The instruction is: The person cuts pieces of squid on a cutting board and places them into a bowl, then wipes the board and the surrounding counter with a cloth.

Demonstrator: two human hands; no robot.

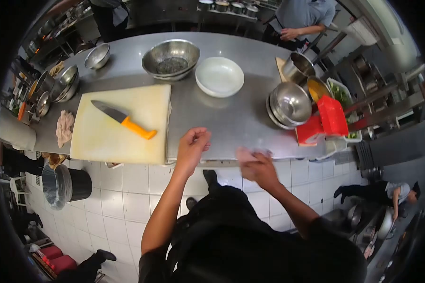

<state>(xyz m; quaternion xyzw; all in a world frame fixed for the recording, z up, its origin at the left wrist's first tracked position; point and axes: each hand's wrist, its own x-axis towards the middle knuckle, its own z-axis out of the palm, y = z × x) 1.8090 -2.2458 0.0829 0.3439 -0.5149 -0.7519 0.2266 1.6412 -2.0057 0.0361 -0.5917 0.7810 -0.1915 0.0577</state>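
Observation:
My left hand (pixel 194 147) is over the front edge of the steel counter (pixel 208 125), its fingers curled in and nothing visible in them. To its right, my right hand (pixel 258 167) is also at the counter's edge, smeared by motion, so its fingers and anything in them cannot be made out. Left of my left hand lies a cream cutting board (pixel 92 137) bearing a knife (pixel 130 123) with an orange handle, blade towards the far left. A white bowl (pixel 219 77) stands beyond my hands. Neither hand touches the knife, board or bowl.
Metal bowls (pixel 171 59) sit at the back, with stacked steel bowls (pixel 290 104) and a red container (pixel 333 115) at right. A crumpled cloth (pixel 64 128) lies left of the board. A lined bin (pixel 75 184) stands on the tiles. Other people (pixel 300 23) are around.

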